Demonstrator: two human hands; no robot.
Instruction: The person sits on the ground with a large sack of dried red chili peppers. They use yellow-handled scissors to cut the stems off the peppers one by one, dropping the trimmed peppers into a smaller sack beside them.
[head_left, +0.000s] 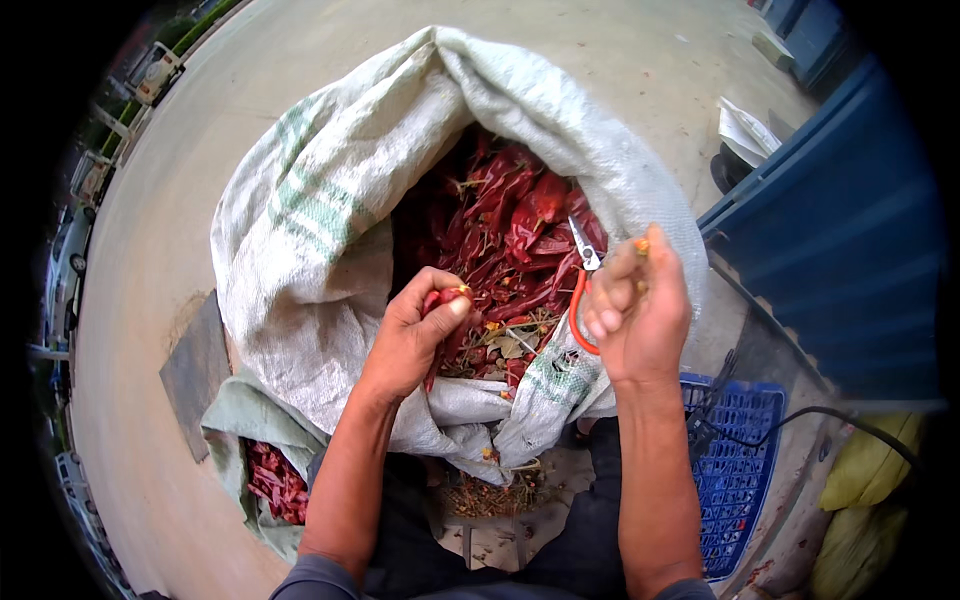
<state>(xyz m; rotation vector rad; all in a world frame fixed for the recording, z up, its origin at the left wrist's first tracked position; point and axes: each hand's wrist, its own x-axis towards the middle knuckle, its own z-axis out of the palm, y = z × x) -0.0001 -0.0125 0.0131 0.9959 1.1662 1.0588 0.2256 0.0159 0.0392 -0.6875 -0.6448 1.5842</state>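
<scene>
A large white woven sack (480, 71) with green stripes stands before me, its mouth wide and full of dried red chili peppers (525, 217). Over its near side, my left hand (409, 334) pinches dried red chilies (437, 300), a cut yellowish end showing by the thumb. Scissors (577, 307) with orange-red handles hang from my right hand (637, 307), blades apart and pointing up over the chilies. A small orange-yellow scrap (641, 245) sits at the fingertips of that same hand. Loose stems and dry leaves (514, 341) lie at the sack's near edge.
A green sack (247, 409) holding red chili pieces (277, 480) sits at the lower left. Stem scraps (495, 495) litter the ground between my legs. On the right are a blue plastic crate (739, 465), a black cable (847, 415), yellow sacks (862, 480) and a blue metal panel (840, 247).
</scene>
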